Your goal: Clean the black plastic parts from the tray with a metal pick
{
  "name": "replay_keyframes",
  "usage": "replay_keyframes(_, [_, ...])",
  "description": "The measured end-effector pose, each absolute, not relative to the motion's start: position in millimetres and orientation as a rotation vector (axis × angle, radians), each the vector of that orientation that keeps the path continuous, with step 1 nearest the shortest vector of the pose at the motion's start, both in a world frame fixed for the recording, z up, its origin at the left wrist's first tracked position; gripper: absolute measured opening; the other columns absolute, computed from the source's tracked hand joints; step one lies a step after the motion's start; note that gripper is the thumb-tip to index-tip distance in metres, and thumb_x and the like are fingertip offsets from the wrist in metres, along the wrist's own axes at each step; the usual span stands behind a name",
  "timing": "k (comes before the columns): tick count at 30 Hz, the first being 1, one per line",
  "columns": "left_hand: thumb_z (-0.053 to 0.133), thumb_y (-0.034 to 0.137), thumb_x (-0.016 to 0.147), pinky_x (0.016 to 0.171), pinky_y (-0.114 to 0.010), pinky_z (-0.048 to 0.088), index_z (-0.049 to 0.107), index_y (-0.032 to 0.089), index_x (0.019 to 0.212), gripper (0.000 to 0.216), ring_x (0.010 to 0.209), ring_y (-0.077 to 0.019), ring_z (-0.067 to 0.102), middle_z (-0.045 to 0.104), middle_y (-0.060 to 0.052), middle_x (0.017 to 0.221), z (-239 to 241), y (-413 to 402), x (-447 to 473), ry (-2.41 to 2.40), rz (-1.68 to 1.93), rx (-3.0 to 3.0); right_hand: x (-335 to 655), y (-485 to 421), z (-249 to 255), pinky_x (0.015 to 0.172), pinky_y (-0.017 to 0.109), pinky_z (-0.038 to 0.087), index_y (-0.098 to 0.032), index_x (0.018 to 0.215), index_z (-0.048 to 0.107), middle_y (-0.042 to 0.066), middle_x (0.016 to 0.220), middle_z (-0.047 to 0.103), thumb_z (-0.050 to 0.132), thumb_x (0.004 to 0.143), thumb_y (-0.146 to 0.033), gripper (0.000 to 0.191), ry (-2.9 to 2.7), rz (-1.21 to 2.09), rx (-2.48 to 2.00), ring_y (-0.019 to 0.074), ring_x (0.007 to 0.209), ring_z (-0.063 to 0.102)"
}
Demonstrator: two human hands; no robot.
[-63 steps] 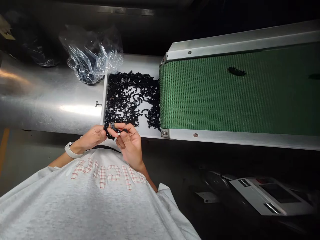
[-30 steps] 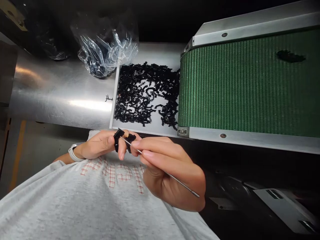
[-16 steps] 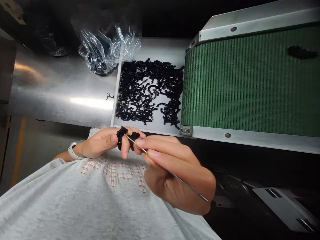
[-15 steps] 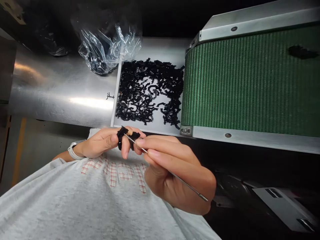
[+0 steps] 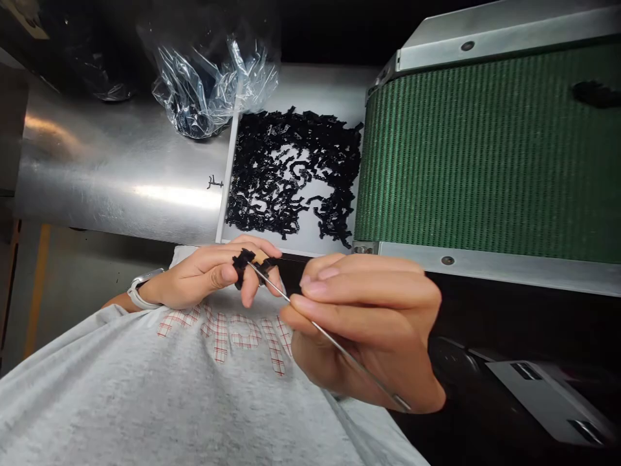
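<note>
Near my body, my left hand (image 5: 213, 275) is closed around a small black plastic part (image 5: 242, 264), pinched between thumb and fingers. More black stuff shows between its other fingers, partly covered. My right hand (image 5: 373, 323) grips a thin metal rod (image 5: 334, 340) between thumb and fingertips. The rod slants up to the left, and its tip meets the black part or lies just over it; I cannot tell which. Its thicker back end sticks out below the right palm.
Behind my hands, a white tray (image 5: 220, 220) holds many small black parts (image 5: 272, 168). To the right lies a green conveyor belt (image 5: 475, 162) with a metal frame. Clear plastic bags (image 5: 194, 97) rest on the steel table (image 5: 121, 168). Two thin black pieces lie beside the tray.
My right hand has moved right, away from my left hand, sliding back along the rod or drawing it along. My left hand with the black part has shifted very slightly right.
</note>
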State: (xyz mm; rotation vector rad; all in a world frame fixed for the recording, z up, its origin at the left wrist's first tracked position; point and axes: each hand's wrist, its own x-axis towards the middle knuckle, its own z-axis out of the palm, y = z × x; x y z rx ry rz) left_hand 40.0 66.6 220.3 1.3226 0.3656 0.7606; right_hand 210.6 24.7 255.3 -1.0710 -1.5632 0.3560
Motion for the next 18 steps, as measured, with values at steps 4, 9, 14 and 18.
replay_keyframes(4, [0.038,0.049,0.104,0.115,-0.049,0.039,0.062,0.021,0.074,0.048,0.120,-0.0271,0.061,0.077,-0.012,0.099,219,67,39,0.376,0.787,1.357,196,27,255,0.055,0.028,0.053,-0.022,0.075,0.065,-0.002,0.072,0.065,0.062,0.098,-0.018,0.023,-1.424,0.302,-1.080,0.0122,0.069,0.061])
replay_keyframes(9, [0.037,0.046,0.105,0.114,-0.049,0.041,0.061,0.020,0.075,0.047,0.124,-0.0266,0.059,0.077,-0.012,0.099,217,67,38,0.376,0.797,1.406,199,25,256,0.064,0.031,0.055,-0.022,0.076,0.067,-0.002,0.069,0.063,0.067,0.097,-0.025,0.021,-1.460,0.253,-1.125,0.0130,0.071,0.060])
replay_keyframes(14, [0.037,0.045,0.105,0.112,-0.048,0.043,0.061,0.020,0.075,0.046,0.124,-0.0269,0.059,0.076,-0.013,0.098,218,68,38,0.373,0.807,1.422,201,30,249,0.061,0.035,0.055,-0.025,0.073,0.063,-0.003,0.062,0.058,0.073,0.092,-0.027,0.021,-1.460,0.206,-1.075,0.0147,0.064,0.056])
replay_keyframes(18, [0.038,0.044,0.105,0.111,-0.048,0.043,0.062,0.020,0.076,0.045,0.113,-0.0252,0.064,0.076,-0.011,0.097,218,66,39,0.376,0.812,1.387,196,34,247,0.059,0.033,0.055,-0.023,0.071,0.063,-0.002,0.064,0.060,0.067,0.096,-0.027,0.025,-1.394,0.250,-1.014,0.0142,0.065,0.057])
